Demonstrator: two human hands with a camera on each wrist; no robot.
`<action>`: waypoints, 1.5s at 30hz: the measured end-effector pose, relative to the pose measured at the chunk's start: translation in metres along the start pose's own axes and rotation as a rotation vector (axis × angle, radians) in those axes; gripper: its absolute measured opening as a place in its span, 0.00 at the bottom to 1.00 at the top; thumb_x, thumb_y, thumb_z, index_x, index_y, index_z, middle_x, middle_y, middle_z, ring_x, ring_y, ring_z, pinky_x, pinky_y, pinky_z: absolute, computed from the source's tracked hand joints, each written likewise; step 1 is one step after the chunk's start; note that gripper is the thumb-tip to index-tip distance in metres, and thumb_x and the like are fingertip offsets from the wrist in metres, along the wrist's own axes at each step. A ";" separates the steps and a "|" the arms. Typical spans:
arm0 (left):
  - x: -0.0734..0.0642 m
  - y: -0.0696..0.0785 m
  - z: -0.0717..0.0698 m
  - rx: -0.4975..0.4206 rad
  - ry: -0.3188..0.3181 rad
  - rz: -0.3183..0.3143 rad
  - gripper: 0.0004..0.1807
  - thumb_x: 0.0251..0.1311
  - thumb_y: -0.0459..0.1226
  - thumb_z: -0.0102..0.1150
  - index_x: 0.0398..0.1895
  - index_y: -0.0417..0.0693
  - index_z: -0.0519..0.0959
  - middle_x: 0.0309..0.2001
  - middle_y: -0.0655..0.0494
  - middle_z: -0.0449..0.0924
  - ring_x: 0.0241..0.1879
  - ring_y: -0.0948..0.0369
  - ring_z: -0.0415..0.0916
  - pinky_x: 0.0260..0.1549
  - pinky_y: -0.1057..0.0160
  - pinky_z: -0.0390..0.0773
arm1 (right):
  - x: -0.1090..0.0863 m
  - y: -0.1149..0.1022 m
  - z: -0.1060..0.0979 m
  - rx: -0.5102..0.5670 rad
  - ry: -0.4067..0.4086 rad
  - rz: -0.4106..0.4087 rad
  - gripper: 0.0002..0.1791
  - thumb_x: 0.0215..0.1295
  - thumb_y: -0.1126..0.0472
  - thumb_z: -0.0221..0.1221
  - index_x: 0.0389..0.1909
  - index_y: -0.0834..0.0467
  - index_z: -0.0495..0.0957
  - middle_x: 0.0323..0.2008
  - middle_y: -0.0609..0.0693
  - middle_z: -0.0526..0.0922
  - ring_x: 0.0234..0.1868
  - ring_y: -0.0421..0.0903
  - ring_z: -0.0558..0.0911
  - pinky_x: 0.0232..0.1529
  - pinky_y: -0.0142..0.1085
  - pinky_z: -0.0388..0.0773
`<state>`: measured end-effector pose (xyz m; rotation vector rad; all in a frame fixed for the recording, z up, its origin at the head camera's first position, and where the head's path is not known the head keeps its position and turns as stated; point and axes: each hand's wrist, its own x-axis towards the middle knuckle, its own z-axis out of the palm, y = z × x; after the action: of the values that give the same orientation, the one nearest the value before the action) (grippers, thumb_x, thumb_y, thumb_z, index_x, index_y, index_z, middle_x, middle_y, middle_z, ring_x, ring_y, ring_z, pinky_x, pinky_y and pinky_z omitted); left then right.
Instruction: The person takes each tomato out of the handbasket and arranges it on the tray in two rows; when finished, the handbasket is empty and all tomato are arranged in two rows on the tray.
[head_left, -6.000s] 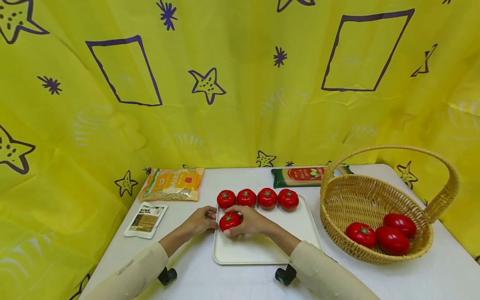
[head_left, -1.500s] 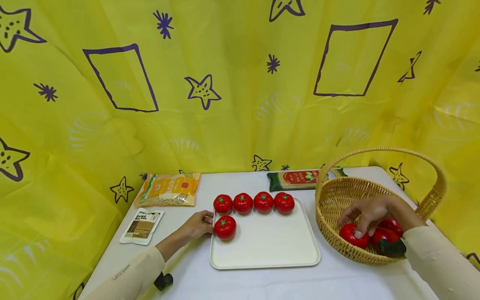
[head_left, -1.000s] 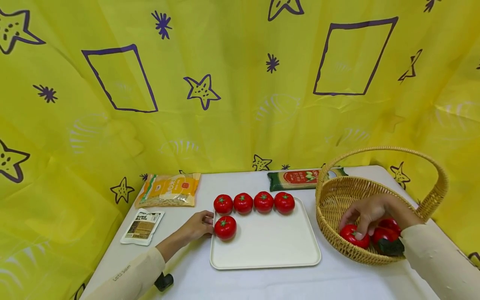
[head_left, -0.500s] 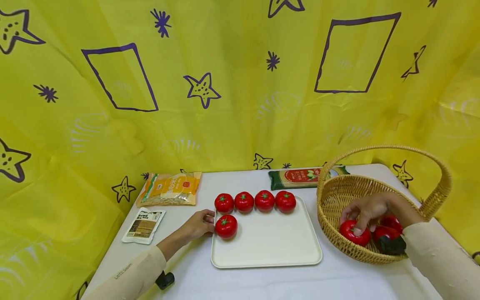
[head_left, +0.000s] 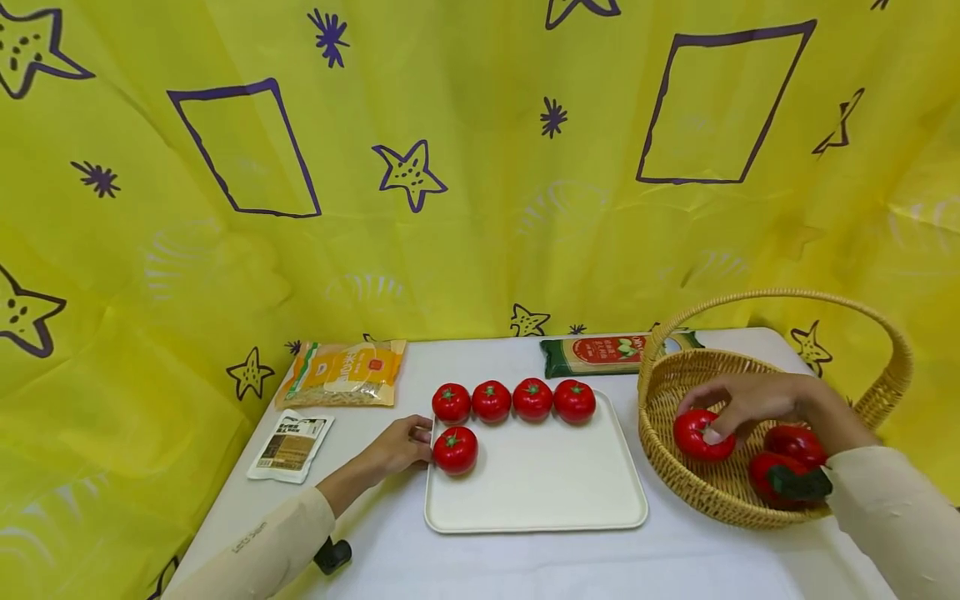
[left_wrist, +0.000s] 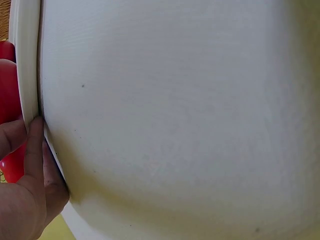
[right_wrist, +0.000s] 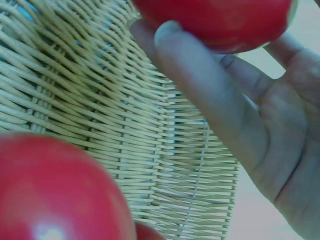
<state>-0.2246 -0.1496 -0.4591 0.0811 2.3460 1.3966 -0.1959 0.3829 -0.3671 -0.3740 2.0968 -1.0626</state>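
Note:
My right hand (head_left: 761,402) grips a red tomato (head_left: 701,437), raised a little inside the wicker basket (head_left: 675,392). In the right wrist view the thumb and fingers lie around that tomato (right_wrist: 220,22), above the woven wall. Two more red fruits, one rear (head_left: 798,443) and one front (head_left: 767,477), stay in the basket, partly hidden by the wrist. My left hand (head_left: 397,446) pinches the left edge of the white tray (head_left: 547,483), as the left wrist view also shows. Several tomatoes (head_left: 532,399) line the tray's far edge, with a single tomato (head_left: 455,450) in front of the leftmost.
An orange grain bag (head_left: 341,373) lies at the back left, with a small white pouch (head_left: 291,446) before it. Behind the tray is a green and red packet (head_left: 600,353), partly behind the basket. The basket's tall handle (head_left: 787,294) arches over it. A yellow curtain (head_left: 480,208) hangs behind.
Six seconds ago my right hand was at the tray's front tomato. It moved to the basket, took hold of a tomato there and has now lifted it slightly. My left hand stays at the tray's edge.

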 end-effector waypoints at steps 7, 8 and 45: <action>0.000 0.002 -0.001 0.004 0.003 0.011 0.28 0.51 0.24 0.63 0.59 0.31 0.71 0.41 0.45 0.74 0.37 0.56 0.75 0.38 0.60 0.86 | -0.007 0.000 -0.005 -0.002 0.013 -0.107 0.27 0.64 0.63 0.61 0.64 0.62 0.72 0.54 0.58 0.79 0.49 0.46 0.83 0.46 0.40 0.83; 0.000 0.002 -0.001 0.001 0.003 0.013 0.28 0.51 0.23 0.63 0.59 0.31 0.71 0.41 0.45 0.74 0.37 0.56 0.75 0.38 0.60 0.86 | -0.008 0.000 -0.005 -0.004 0.015 -0.120 0.26 0.64 0.63 0.61 0.64 0.62 0.72 0.55 0.58 0.78 0.50 0.46 0.82 0.46 0.40 0.82; 0.000 0.000 0.000 -0.025 -0.001 0.007 0.28 0.52 0.23 0.64 0.59 0.31 0.71 0.41 0.45 0.74 0.37 0.56 0.75 0.39 0.60 0.86 | 0.014 -0.058 0.042 0.035 -0.173 -0.310 0.26 0.72 0.68 0.53 0.70 0.61 0.67 0.60 0.60 0.74 0.53 0.52 0.82 0.44 0.48 0.87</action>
<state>-0.2246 -0.1499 -0.4587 0.0825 2.3290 1.4279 -0.1783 0.3157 -0.3443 -0.7650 1.9027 -1.1946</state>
